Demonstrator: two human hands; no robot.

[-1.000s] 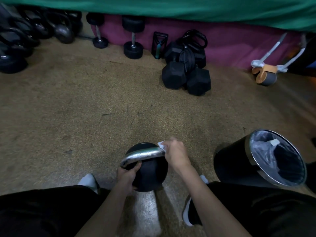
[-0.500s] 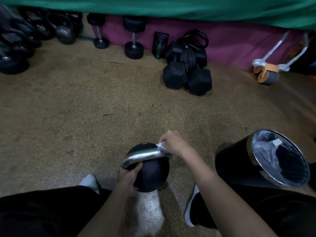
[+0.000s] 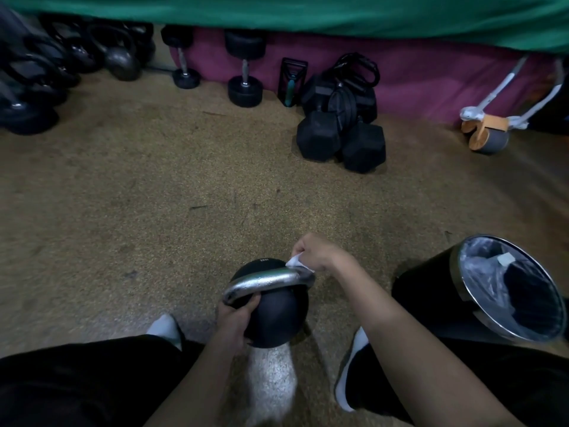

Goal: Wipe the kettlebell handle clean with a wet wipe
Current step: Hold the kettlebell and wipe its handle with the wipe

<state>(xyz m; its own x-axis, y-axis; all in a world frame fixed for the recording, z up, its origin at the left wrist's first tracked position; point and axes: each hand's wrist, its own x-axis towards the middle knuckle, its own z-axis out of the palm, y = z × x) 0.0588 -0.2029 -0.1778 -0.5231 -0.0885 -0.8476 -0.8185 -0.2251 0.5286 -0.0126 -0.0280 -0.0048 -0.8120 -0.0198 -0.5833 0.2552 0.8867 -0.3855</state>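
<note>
Lining the far left of the speckled brown floor (image 3: 138, 186), a cluster of dark kettlebells (image 3: 37, 87) sits against the wall, with two round-headed dumbbells (image 3: 245, 72) standing on end just to their right. Nearer the person, a white shoe tip (image 3: 164, 326) shows beside a knee in black trousers. The left hand (image 3: 237, 322) grips the black kettlebell (image 3: 277, 315), its fingers curled round the left end of the handle where it joins the ball. The kettlebell stands on the floor between the person's feet, near the bottom middle of the view, and its shiny metal handle (image 3: 264, 282) arches across the top. At the handle's right end a white wet wipe (image 3: 297, 261) is pressed against the metal, pinched in the closed fingers of the right hand (image 3: 320, 255), which sits just above and right of the handle. Far behind, a pile of black hex dumbbells (image 3: 341, 137) lies against a pink pad under a green cover. To the right of the right forearm stands a black bin (image 3: 431, 297) with a chrome rim and a plastic liner, a small white scrap inside. At the far right, an orange and grey ab wheel (image 3: 488, 134) rests by the wall.
</note>
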